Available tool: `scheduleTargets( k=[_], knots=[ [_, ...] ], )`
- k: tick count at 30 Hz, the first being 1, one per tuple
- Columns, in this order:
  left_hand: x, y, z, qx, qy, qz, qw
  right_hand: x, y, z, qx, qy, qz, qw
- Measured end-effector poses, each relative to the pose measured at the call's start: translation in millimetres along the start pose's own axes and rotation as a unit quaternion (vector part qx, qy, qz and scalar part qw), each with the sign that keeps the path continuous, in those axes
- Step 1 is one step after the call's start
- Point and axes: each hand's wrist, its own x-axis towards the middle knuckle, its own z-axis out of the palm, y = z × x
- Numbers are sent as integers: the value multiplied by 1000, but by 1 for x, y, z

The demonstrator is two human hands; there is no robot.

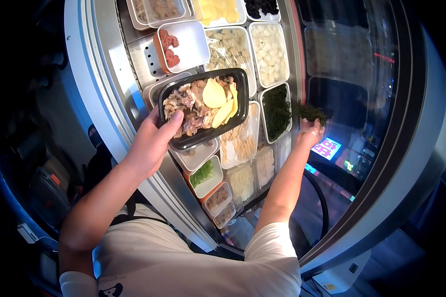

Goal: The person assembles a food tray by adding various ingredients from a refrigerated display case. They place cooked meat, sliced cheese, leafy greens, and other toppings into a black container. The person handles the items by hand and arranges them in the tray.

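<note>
My left hand [151,141] grips the near left side of a black plastic food container [213,136], thumb over its rim. Inside lie chopped cooked meat pieces [186,106] and yellow potato-like slices [214,94]. Out to the right, my right hand [310,133] pinches a bunch of dark green shredded seaweed [311,114]. It is beside a white tray [263,123] of the same dark green strands, close to the curved glass. Clear film, perhaps a thin glove, shows around the right fingers.
Around them sit a white tub [195,44] with red minced-meat lumps, a tray of pale white balls [267,54], a film-covered tray of beige sticks [240,138] and a tub of chopped greens [203,173]. A metal counter edge [119,59] runs left; dark curved glass [352,99] bounds the right.
</note>
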Motion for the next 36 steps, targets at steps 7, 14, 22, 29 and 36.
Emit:
scheduleTargets(
  k=[7,14,22,29,36],
  knots=[
    [26,-22,1,6,-41,-9,999,-19,-53,-1,36,-60,-109,992],
    [54,-47,5,54,-50,-8,997,-101,-132,28,99,-184,-138,968],
    [36,-37,20,16,-88,-28,996,-253,-160,71,102,-277,96,951],
    [-40,14,-12,-36,-84,-4,996,-323,-137,105,-383,-403,-259,790],
    [-89,56,-44,-33,-80,-5,996,-403,-203,136,-296,-514,-301,746]
  ],
)
